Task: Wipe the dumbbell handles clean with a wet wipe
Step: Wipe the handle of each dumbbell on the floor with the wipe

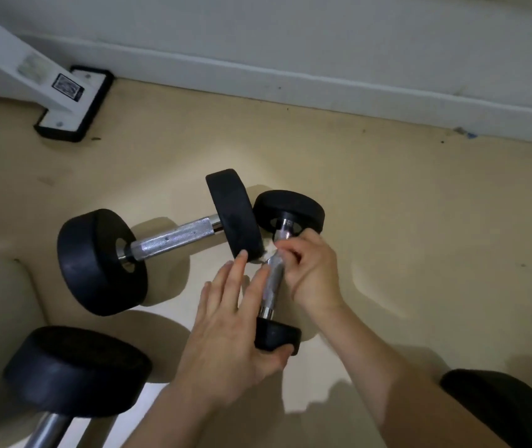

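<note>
Two forearms, bare up to the lower edge of the frame, lead to the left hand (225, 331) and right hand (313, 270); the fingers (237, 270) have short, plain nails.

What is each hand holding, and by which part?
The left hand grips the small dumbbell by its near head, thumb underneath; the right hand pinches a white wipe against its handle.
</note>
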